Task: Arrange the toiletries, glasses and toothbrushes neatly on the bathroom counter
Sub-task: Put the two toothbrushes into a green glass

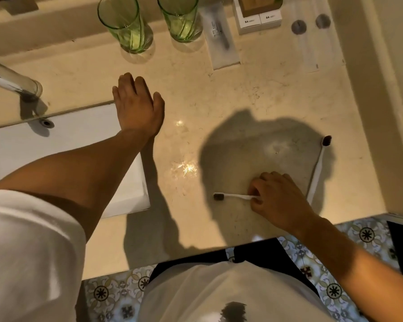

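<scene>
Tiles [330, 270] with a dark flower pattern show below the counter [196, 94] edge, beside a white shirt [219, 293]. Nearest on the beige stone, the right hand [279, 201] is curled down with fingertips pinching the handle of a white toothbrush [233, 196], which lies flat with its dark head pointing left. A second toothbrush [318, 170] lies just to the right, slanted, head away. The left hand [137, 105] rests palm down, fingers together and holding nothing, beside the white sink [79, 135]; a tap [12, 82] stands at far left. At the back stand two green glasses [123, 22] side by side, upright and apart, then a flat sachet [221, 36], small white boxes [258, 19] and clear packets [316, 36] toward the right wall.
</scene>
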`<state>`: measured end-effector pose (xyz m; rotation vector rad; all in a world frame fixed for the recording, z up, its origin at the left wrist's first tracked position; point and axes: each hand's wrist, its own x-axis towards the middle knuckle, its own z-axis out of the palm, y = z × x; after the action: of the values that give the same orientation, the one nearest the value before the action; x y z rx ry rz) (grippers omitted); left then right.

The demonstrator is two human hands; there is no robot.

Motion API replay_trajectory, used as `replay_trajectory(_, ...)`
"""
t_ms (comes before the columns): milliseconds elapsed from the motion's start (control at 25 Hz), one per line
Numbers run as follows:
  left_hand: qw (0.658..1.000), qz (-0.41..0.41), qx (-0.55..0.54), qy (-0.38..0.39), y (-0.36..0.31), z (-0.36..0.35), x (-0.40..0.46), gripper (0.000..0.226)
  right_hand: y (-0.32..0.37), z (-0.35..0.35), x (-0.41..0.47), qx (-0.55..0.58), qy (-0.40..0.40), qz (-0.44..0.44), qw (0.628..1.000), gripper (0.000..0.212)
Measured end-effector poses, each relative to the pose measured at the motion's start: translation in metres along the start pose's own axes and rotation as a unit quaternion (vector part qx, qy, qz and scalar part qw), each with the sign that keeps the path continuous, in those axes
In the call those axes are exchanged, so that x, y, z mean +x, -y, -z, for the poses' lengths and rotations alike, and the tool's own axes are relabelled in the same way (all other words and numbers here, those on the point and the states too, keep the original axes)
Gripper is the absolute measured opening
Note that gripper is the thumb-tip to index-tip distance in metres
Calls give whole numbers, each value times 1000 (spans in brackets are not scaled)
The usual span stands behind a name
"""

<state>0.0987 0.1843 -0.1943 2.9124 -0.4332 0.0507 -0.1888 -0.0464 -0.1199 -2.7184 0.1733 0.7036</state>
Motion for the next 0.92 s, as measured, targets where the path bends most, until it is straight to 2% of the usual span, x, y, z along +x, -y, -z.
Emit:
replay_trajectory(120, 999, 24, -31, -19, -4, -2, 7, 54, 14, 7, 22, 11, -27, 13, 999, 10)
replay_trajectory(240, 997, 18, -57, -51, -1, -7, 9, 47, 27, 38, 61, 83, -83, -15, 993, 10)
replay_trajectory(360, 997, 16, -60, -52, -2, -9, 9, 44, 41, 83, 114, 164, -137, -37, 976, 19)
replay_trajectory(480, 996, 16, -63, -64, -2, -7, 11, 43, 62, 135, 175, 257, -184, -64, 947, 22)
replay_trajectory(560, 996, 19, -61, -55, -2, -6, 11, 45, 76, 166, 210, 302, -234, -43, 923, 22)
replay_trajectory(720, 995, 42, -76, -40, -4, -6, 9, 48, 84, 214, 262, 441, -331, -26, 834, 17)
replay_trajectory(800, 994, 46, -85, -42, -3, -6, 10, 49, 80, 228, 283, 445, -369, -20, 816, 20)
replay_trajectory(920, 994, 52, -89, -42, -3, -6, 10, 51, 74, 240, 304, 420, -407, -4, 811, 24)
